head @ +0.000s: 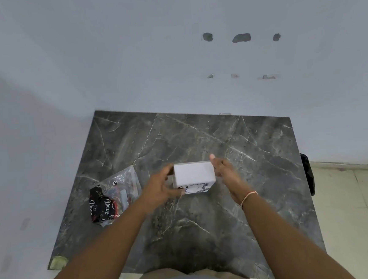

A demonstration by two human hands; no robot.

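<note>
Dark marbled desk (208, 236) stands against a pale wall (128, 55) bearing three holes. Clear printed plastic packet (117, 193) lies at nine o'clock. Black item (308, 173) sits beside the three o'clock edge.

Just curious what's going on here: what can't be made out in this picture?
All in the head view:
1. Print on the white box: blurred, partly covered by the left hand.
2. Fingers of the right hand: mostly behind the box, so the grip is unclear.
3. Contents of the plastic bag: masked by glare and its black label.
4. The black thing beside the table: too dark to identify.
</note>
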